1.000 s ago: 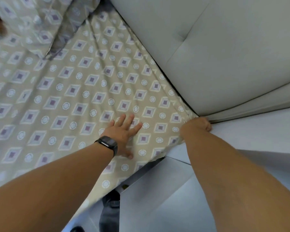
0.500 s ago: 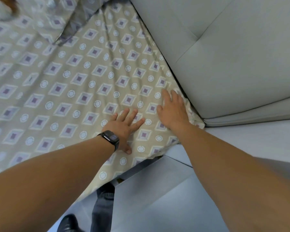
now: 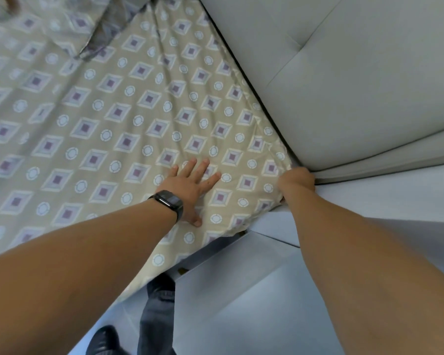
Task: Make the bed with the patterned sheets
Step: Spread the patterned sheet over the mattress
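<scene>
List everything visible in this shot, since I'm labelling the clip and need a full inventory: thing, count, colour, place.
patterned sheet: one, beige with purple diamonds and white circles, spread over the mattress, left and centre.
pillow: one, same pattern with a grey edge, top left on the sheet.
headboard: one, pale grey, padded, top right beside the mattress.
floor: pale grey-blue, bottom centre.
watch: one, black, on the left wrist.
trouser leg and shoe: dark, bottom centre.
left hand: flat on the sheet, fingers spread.
right hand: at the sheet's corner by the headboard, fingers hidden.
</scene>
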`<action>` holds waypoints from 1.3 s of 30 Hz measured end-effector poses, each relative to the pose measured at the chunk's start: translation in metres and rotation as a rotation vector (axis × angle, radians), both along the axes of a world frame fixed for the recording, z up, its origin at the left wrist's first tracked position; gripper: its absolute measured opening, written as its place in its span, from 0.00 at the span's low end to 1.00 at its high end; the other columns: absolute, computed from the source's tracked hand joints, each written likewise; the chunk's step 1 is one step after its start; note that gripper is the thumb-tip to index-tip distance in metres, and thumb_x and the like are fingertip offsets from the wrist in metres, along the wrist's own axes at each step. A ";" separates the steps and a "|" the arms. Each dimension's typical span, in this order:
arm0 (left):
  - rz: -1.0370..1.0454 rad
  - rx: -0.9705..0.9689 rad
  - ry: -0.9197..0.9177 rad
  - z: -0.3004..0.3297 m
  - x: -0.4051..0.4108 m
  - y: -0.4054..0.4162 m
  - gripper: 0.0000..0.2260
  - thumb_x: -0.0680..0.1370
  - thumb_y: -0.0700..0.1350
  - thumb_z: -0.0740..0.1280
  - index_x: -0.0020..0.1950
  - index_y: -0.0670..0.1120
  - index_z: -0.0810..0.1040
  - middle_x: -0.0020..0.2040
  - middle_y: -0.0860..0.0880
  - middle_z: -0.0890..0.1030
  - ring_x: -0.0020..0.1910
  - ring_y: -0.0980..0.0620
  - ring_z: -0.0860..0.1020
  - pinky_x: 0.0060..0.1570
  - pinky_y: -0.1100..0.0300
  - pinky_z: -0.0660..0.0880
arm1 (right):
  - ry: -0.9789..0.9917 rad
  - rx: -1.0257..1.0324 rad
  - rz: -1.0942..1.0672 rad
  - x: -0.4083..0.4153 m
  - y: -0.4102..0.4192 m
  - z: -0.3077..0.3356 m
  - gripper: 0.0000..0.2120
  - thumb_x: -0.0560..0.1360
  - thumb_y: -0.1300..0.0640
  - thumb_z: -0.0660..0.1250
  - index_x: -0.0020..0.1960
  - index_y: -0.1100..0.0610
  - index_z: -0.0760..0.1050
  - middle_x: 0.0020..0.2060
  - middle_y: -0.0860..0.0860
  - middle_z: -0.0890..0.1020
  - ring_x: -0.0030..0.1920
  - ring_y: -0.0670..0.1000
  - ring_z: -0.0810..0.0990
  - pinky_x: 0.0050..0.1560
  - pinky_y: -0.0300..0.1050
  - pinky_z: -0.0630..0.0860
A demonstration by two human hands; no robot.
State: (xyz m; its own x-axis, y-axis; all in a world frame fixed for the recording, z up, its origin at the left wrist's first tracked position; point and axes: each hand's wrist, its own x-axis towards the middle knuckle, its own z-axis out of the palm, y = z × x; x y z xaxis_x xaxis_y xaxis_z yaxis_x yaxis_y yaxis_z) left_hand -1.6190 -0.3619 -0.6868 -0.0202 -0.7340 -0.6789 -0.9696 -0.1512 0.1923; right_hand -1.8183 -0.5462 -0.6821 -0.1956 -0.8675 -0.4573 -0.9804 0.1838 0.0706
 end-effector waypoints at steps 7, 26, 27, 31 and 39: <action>-0.012 0.012 0.003 -0.005 0.002 0.000 0.59 0.69 0.66 0.75 0.78 0.61 0.29 0.79 0.49 0.27 0.80 0.41 0.33 0.78 0.39 0.42 | 0.209 -0.030 0.243 -0.001 -0.004 0.011 0.17 0.79 0.61 0.65 0.67 0.65 0.73 0.64 0.62 0.77 0.64 0.62 0.78 0.56 0.54 0.77; 0.014 -0.296 -0.013 -0.024 -0.026 0.067 0.34 0.84 0.61 0.47 0.78 0.55 0.25 0.81 0.45 0.31 0.79 0.40 0.30 0.77 0.37 0.35 | -0.047 -0.017 1.012 0.070 0.104 0.005 0.31 0.82 0.45 0.55 0.82 0.51 0.48 0.81 0.57 0.50 0.78 0.63 0.56 0.74 0.61 0.61; -0.008 -0.361 0.002 -0.029 -0.034 0.093 0.31 0.84 0.59 0.44 0.80 0.53 0.29 0.82 0.44 0.36 0.80 0.39 0.34 0.77 0.37 0.38 | -0.103 0.041 1.046 0.063 0.116 -0.001 0.31 0.83 0.41 0.49 0.82 0.46 0.43 0.82 0.52 0.44 0.81 0.60 0.47 0.78 0.63 0.53; -0.206 -0.311 0.066 -0.033 -0.051 0.180 0.34 0.82 0.59 0.55 0.84 0.50 0.44 0.82 0.42 0.40 0.80 0.36 0.38 0.77 0.35 0.40 | -0.029 0.152 0.772 0.029 0.153 -0.019 0.32 0.81 0.31 0.37 0.79 0.39 0.28 0.78 0.44 0.27 0.79 0.55 0.29 0.75 0.67 0.36; 0.115 0.170 0.432 0.022 -0.045 0.270 0.25 0.82 0.51 0.56 0.80 0.57 0.62 0.74 0.49 0.73 0.79 0.46 0.62 0.80 0.48 0.50 | 0.090 0.430 0.669 0.076 0.234 0.017 0.44 0.81 0.33 0.47 0.79 0.57 0.26 0.77 0.61 0.28 0.78 0.71 0.36 0.78 0.64 0.44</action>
